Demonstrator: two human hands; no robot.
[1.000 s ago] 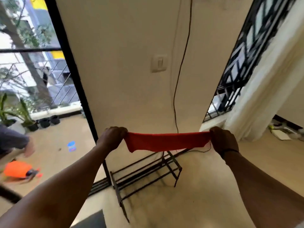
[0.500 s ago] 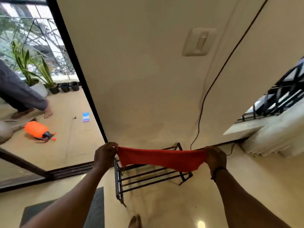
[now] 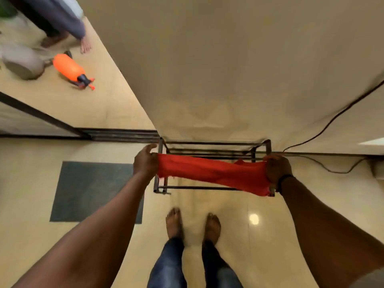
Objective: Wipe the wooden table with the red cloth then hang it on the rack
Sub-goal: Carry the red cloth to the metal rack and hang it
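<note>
Your bare feet [image 3: 192, 222] stand on the floor just before the rack [image 3: 212, 150]. Your left hand [image 3: 145, 162] and right hand [image 3: 277, 171] each have fingers closed on an end of the red cloth [image 3: 209, 173], stretched above the rack's front rail. Beyond stands the wall [image 3: 218, 65].

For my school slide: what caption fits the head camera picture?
Both hands, left and right, stretch a red cloth above a black rack.

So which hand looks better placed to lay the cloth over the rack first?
Probably the left hand: it grips the red cloth beside the rack top corner; the right hand sits lower.
</note>
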